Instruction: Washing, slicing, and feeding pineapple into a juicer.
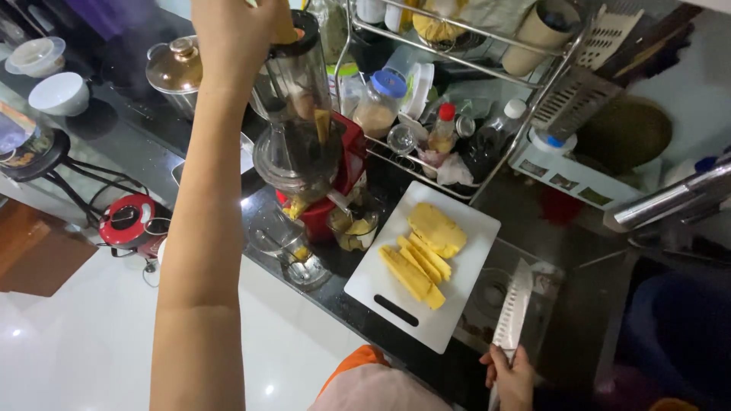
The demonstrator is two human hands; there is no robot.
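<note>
At the top centre of the frame the left hand (232, 30) reaches over the mouth of the tall clear plastic blender jar (293, 106), which sits on a red motor base (335, 183); its grip is closed around a yellow piece of fruit (285, 32) held at the jar's opening, and another yellow piece shows inside the jar. To do this well, the piece should probably go in straight and low, close to the rim, so it drops cleanly rather than bouncing onto the dark surface (533, 205). In the lower right the right hand (509, 377) has its grip wrapped around the handle of a broad steel kitchen knife (512, 310), the blade resting flat and pointing away from the body; keeping it so looks safest. Between the hands lies a white rectangular plastic cutting board (396, 297) carrying yellow pineapple strips and a chunk (422, 251). Behind, in the wire rack (472, 46) at upper centre, stand a clear jar with a blue lid (378, 103) and a small bottle with a red cap (442, 129). At right is a white rectangular box with small picture labels along its side (571, 176).
</note>
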